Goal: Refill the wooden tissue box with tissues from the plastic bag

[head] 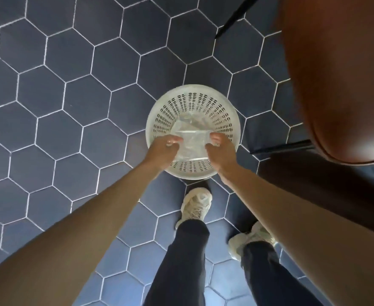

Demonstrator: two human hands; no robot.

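Note:
A clear plastic bag [191, 142], flat and crinkled, is stretched between my two hands over a round white perforated basket [232, 120] that stands on the floor. My left hand [163, 150] pinches the bag's left edge. My right hand [221, 149] pinches its right edge. More clear plastic lies at the bottom of the basket. Whether tissues are inside the bag I cannot make out. No wooden tissue box is in view.
The floor is dark blue hexagon tile [71, 96] with white grout. A brown leather chair seat [340, 85] with black legs [281, 147] looms at the right. My two feet in pale sneakers [195, 206] stand just behind the basket.

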